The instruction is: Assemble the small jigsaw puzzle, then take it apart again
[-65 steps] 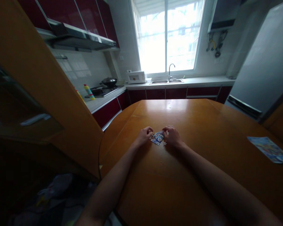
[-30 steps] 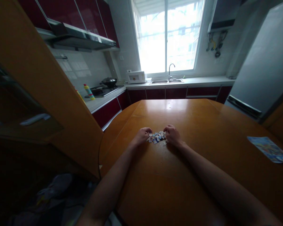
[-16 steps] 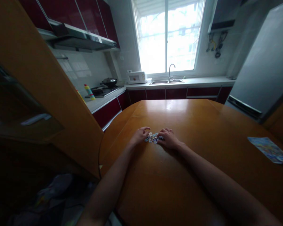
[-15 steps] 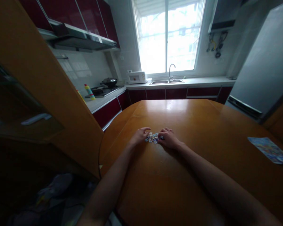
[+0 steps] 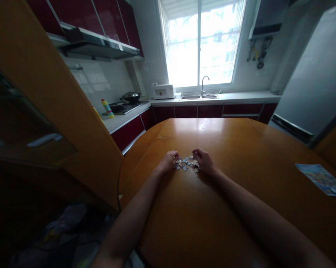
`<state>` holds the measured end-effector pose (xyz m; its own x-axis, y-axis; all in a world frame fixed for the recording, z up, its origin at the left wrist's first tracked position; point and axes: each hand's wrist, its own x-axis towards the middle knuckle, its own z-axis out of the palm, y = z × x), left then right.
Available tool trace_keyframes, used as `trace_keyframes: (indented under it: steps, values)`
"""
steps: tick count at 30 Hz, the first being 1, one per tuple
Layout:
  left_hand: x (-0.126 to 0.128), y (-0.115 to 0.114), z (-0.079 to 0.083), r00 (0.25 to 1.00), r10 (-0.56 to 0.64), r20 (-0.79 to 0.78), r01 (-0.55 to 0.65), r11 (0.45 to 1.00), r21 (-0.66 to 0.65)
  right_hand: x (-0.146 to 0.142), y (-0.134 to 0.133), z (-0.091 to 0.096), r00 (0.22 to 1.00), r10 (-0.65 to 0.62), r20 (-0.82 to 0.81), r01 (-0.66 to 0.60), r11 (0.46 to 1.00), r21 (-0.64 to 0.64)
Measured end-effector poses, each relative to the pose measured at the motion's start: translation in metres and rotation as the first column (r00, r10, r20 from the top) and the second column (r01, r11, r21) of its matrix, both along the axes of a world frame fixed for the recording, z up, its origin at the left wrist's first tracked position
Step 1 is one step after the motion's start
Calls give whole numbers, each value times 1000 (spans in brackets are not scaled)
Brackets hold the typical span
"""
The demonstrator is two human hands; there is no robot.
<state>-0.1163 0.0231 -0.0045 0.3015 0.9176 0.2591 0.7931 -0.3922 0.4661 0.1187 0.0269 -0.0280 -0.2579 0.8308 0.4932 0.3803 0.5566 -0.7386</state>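
Note:
A small heap of loose jigsaw pieces [image 5: 187,163], blue and white, lies on the round wooden table [image 5: 226,193]. My left hand [image 5: 169,162] rests at the heap's left side with fingers curled onto the pieces. On the right side my right hand [image 5: 203,160] does the same, fingers bent and touching the pieces. Both forearms reach in from the bottom of the view. Whether either hand pinches a single piece is too small to make out.
A printed colourful sheet [image 5: 320,179] lies near the table's right edge. A tall wooden cabinet [image 5: 45,100] stands close on the left. Behind are a counter with sink [image 5: 198,96], a white microwave [image 5: 163,91], a stove with a pan [image 5: 130,97], and a fridge [image 5: 313,82] at right.
The joined patch of puzzle seen earlier has been broken into a scattered heap. My hands pressed together over it half a second ago and have now spread slightly apart.

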Motion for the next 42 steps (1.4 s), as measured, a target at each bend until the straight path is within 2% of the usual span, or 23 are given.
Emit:
trace_keyframes:
  steps: [5, 10, 15, 23, 30, 32, 35, 38, 42]
  values:
    - [4, -2, 5, 999, 14, 42, -16, 999, 32, 0, 5, -1, 997, -24, -76, 22, 1000, -18]
    - [4, -3, 6, 1000, -1, -3, 1, 997, 73, -1, 6, 0, 998, -14, -63, 13, 1000, -9]
    - [13, -11, 2, 996, -53, -74, 58, 996, 71, -2, 3, 1, 999, 16, 33, -17, 1000, 9]
    - [36, -21, 0, 988, -25, -150, 36, 997, 73, 4, -2, 5, 974, -62, 216, 46, 996, 76]
    - [34, -15, 5, 988, 100, -119, -87, 991, 104, 10, -1, 23, 919, -163, 359, 147, 987, 71]
    - [32, -13, 5, 986, 141, -93, -131, 986, 108, 16, 0, 30, 892, -123, 434, 123, 992, 28]
    - [29, -11, 5, 985, 164, -55, -157, 981, 115, 26, 0, 36, 837, 3, 547, 38, 997, -64]
    - [27, -10, 4, 991, 131, -36, -126, 985, 122, 32, -2, 38, 789, 99, 606, -24, 991, -131]
    - [25, -11, 2, 996, 85, -37, -79, 987, 143, 32, -2, 40, 770, 167, 616, -63, 980, -186]
